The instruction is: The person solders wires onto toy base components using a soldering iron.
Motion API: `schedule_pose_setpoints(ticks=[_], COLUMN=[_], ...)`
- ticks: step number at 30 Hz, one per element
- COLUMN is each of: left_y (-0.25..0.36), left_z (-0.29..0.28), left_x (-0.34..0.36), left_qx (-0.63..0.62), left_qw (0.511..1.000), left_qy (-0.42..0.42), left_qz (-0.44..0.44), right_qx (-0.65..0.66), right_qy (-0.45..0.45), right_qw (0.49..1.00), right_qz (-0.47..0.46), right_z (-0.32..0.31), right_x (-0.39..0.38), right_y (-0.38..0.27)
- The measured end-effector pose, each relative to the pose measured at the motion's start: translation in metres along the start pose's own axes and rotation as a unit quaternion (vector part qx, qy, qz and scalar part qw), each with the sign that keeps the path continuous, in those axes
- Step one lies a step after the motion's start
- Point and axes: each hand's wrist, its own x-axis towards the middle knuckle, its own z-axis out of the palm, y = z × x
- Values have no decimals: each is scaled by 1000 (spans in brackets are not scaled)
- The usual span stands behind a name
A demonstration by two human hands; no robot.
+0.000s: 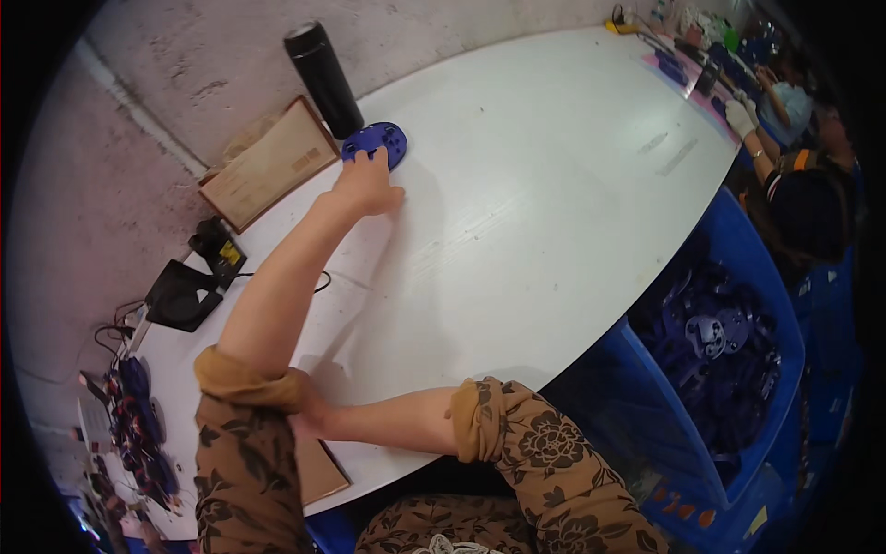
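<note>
Right hand (pixel 309 415) hidden behind the left sleeve, its grip untellable; left hand (pixel 367 182), fingers spread unclenched, touches a blue controller shell (pixel 376 143), likely light, rigid plastic best pinched at its rim

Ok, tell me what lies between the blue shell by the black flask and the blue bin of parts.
In the head view, only bare white table lies between the blue shell and the blue bin. The left hand touches the shell.

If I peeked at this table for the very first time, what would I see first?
First, the left hand stretched far across the white table, its fingers touching a blue controller shell next to a tall black flask. Then the big blue bin on the right, full of dark blue plastic parts.
</note>
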Motion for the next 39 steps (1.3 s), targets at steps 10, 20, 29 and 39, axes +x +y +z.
schedule_pose_setpoints(ticks=[10,20,29,39], left_y=[67,169,199,196], left_z=[-22,-59,-28,-80], left_x=[7,-87,-129,-208], left_qx=[-248,-63,-116,-114], left_qw=[915,949,953,969], left_qy=[-181,-172,125,-84], left_qz=[262,256,252,203], right_qx=[114,28,-323,-131], right_qy=[-41,-48,-65,126], right_qw=[989,995,942,961], right_qz=[82,78,56,209], right_z=[-7,-14,-14,-9], right_x=[-2,-17,-1,17], right_y=[12,-5,-2,0])
